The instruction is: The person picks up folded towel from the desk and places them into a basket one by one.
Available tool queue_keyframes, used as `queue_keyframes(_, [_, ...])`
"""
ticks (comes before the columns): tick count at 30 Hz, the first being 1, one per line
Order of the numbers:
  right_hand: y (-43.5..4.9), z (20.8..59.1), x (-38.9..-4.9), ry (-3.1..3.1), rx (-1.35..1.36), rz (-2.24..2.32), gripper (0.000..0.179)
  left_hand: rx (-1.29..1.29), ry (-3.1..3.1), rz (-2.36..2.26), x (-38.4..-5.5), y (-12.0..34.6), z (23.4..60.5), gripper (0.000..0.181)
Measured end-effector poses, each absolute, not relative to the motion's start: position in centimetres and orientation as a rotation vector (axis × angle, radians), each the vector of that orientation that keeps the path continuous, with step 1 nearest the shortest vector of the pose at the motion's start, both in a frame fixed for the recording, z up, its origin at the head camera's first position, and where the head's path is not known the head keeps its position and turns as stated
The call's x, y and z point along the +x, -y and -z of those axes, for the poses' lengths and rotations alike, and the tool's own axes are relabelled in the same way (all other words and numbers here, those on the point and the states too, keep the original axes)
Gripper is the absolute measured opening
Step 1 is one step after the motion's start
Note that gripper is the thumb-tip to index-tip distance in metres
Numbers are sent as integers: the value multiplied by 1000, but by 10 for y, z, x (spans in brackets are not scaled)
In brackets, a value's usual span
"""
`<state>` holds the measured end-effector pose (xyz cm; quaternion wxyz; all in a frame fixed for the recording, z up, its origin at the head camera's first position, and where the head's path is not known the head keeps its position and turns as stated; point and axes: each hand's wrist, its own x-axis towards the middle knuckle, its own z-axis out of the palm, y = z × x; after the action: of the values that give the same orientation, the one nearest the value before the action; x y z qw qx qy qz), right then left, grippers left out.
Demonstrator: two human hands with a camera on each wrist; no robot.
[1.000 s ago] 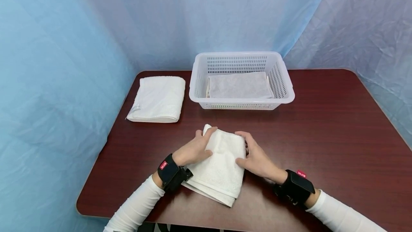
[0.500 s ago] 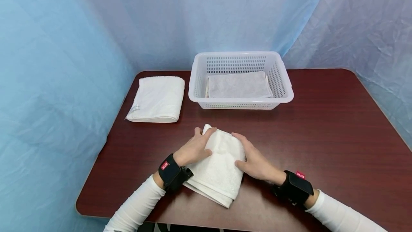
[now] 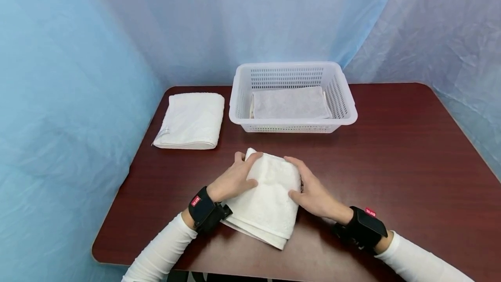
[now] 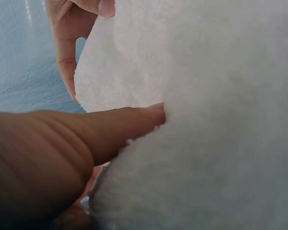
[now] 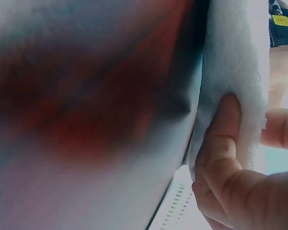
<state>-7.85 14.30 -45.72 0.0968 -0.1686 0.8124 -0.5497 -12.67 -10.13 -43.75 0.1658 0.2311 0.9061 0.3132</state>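
A folded white towel (image 3: 270, 203) lies at a slant near the front of the table, its layered hem toward the person. My left hand (image 3: 234, 181) holds its left edge, thumb on top; in the left wrist view the thumb (image 4: 129, 122) presses into the pile. Along the opposite edge, my right hand (image 3: 316, 191) grips the towel from the side. The right wrist view shows curled fingers (image 5: 223, 139) against the towel's side and the thumb (image 5: 281, 128) on its other face. The fingertips under the towel are partly hidden.
A white perforated basket (image 3: 293, 122) at the back holds a folded greyish cloth (image 3: 289, 103). Left of it lies another folded white towel (image 3: 192, 121). The dark red table (image 3: 411, 151) extends to the right, with blue sheeting (image 3: 219, 21) behind.
My right hand has shifted slightly inward and then back outward along with the towel's right edge. The left hand has hardly moved. The basket and other towel stay put.
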Motion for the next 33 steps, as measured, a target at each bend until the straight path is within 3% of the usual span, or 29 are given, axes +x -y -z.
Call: queue_keyframes(33, [-176,420,-108,-2341,-543,1739,78,726,-2639,-1088,-134,93,396,72])
